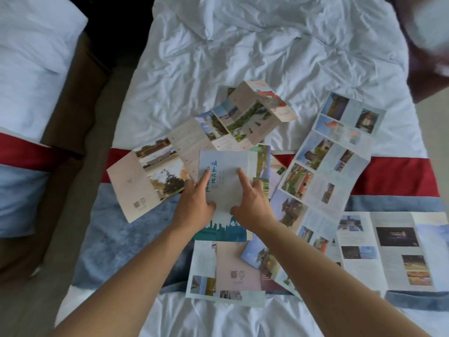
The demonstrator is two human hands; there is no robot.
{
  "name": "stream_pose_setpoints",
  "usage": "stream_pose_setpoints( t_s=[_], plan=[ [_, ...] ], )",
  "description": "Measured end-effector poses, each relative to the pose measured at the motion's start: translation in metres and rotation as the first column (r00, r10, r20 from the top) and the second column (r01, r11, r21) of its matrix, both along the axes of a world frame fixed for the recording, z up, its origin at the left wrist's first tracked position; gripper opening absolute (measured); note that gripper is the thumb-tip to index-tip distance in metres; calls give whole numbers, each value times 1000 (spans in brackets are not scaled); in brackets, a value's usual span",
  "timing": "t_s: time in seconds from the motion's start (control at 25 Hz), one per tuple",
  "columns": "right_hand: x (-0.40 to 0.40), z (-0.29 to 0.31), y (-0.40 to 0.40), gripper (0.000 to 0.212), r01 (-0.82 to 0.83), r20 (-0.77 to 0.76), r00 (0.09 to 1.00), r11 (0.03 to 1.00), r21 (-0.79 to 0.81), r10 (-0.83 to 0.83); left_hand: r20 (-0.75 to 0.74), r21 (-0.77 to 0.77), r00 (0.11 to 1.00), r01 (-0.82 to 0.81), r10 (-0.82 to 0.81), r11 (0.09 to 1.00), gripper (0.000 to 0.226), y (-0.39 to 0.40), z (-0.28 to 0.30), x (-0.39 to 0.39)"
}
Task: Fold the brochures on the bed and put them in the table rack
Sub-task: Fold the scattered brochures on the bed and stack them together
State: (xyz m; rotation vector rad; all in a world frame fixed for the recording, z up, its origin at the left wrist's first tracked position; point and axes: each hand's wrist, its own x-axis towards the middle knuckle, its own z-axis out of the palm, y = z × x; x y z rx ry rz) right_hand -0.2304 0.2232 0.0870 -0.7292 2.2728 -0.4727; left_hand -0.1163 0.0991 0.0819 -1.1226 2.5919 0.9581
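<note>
On the white-sheeted bed, the pale blue folded paper brochure lies over the red runner band. The left hand and right hand press it flat, index fingers extended, among unfolded brochures.

A second bed with white bedding stands left, across a carpeted aisle.

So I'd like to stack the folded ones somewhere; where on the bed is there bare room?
Free: the rumpled white sheet beyond the brochures, and the blue blanket left of the left hand. Crowded: around the folded brochure under both hands, and all to the right of the right hand, where open brochures overlap.
</note>
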Motion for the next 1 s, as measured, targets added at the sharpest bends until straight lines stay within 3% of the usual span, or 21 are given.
stream_pose_setpoints(
  t_s=[0.4,0.68,0.76,0.84,1.0],
  plan=[
    [159,-55,-67,109,-148,31,989,983,112,145,138,-53,990,36,-29,998,87,-55,-51,164],
    [229,-94,-74,101,-219,52,976,925,312,213,196,58,978,62,-73,996,91,-54,-94,237],
    [238,-97,-77,84,-231,-65,959,892,389,277,237,37,964,117,-123,992,90,-55,-102,244],
    [243,-99,-83,72,-280,-220,892,865,416,395,288,-96,936,238,-202,966,90,-57,-109,244],
    [251,-116,-90,93,-467,-231,785,793,391,576,380,-175,835,488,-398,855,96,-61,-122,244]
  ],
)
